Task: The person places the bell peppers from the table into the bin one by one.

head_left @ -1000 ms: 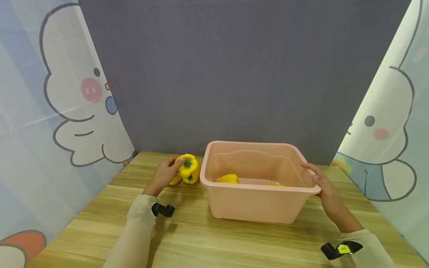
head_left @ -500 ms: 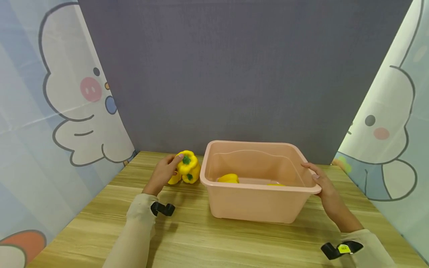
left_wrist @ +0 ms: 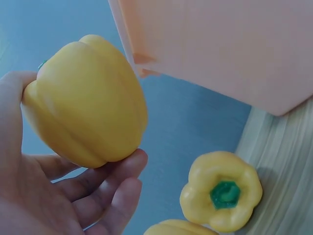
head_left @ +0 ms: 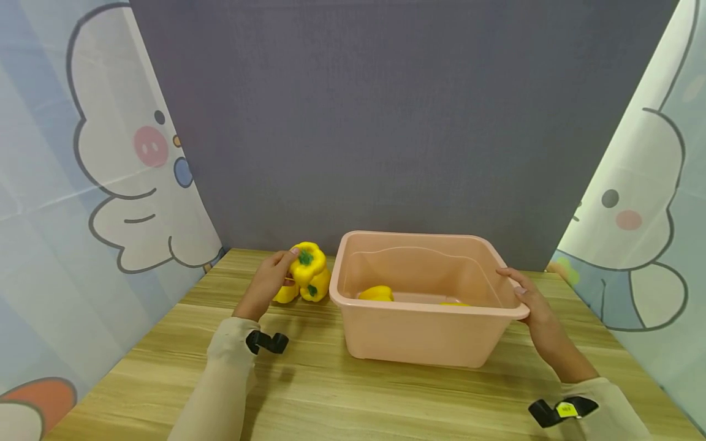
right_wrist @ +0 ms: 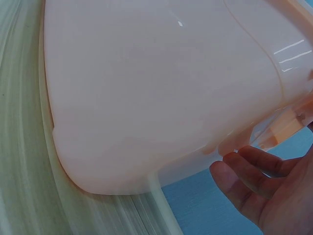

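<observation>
In the head view, my left hand [head_left: 263, 283] holds a yellow bell pepper [head_left: 309, 264] between thumb and fingers, left of the pink plastic bin [head_left: 419, 335]. The left wrist view shows this held pepper [left_wrist: 90, 105] tilted, its green stem by the thumb. Below it, a second yellow pepper [head_left: 315, 286] and a third pepper [head_left: 285, 294] sit close together on the table. At the bin's right end, my right hand [head_left: 540, 315] grips the rim, fingertips [right_wrist: 225, 174] against the outer wall. Inside the bin lie a yellow pepper [head_left: 377, 293] and another yellow piece [head_left: 454, 304], mostly hidden by the front rim.
The bin stands on a wood-grain table [head_left: 331, 404]. Behind it rises a dark grey backdrop [head_left: 408, 122]. Cloth panels with cartoon figures flank the table at left [head_left: 38, 257] and right [head_left: 651, 294].
My left hand has raised the held pepper slightly, up and away from the peppers below it. The right hand and the bin have stayed in place.
</observation>
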The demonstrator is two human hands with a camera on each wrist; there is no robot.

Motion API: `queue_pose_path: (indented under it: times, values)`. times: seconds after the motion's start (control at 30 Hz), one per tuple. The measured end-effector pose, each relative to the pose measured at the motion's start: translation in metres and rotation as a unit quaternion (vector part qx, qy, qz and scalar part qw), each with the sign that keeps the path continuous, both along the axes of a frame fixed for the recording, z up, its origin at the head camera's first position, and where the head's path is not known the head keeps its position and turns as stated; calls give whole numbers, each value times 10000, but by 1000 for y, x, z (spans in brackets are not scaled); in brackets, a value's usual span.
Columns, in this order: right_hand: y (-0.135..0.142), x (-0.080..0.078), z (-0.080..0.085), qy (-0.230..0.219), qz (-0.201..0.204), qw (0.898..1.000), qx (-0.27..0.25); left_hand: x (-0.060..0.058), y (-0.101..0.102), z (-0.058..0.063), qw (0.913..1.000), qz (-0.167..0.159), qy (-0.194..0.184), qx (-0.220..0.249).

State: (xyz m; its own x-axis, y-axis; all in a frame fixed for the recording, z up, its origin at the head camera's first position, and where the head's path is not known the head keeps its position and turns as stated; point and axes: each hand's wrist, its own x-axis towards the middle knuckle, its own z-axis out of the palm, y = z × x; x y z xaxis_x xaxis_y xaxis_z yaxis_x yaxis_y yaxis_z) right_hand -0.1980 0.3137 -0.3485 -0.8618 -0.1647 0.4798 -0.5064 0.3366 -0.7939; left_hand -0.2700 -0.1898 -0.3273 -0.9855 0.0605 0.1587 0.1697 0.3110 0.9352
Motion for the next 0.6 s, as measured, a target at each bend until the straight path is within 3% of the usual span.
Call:
queue_pose_path:
  times: [0.37,0.6]
  values:
    - [0,1,-1,46,-61,9999,91,3,3,7,9990,-40,-249,356]
    - [-1,1,0,-58,-90,9998,-194,3,3,10,9989,-84,-181,434]
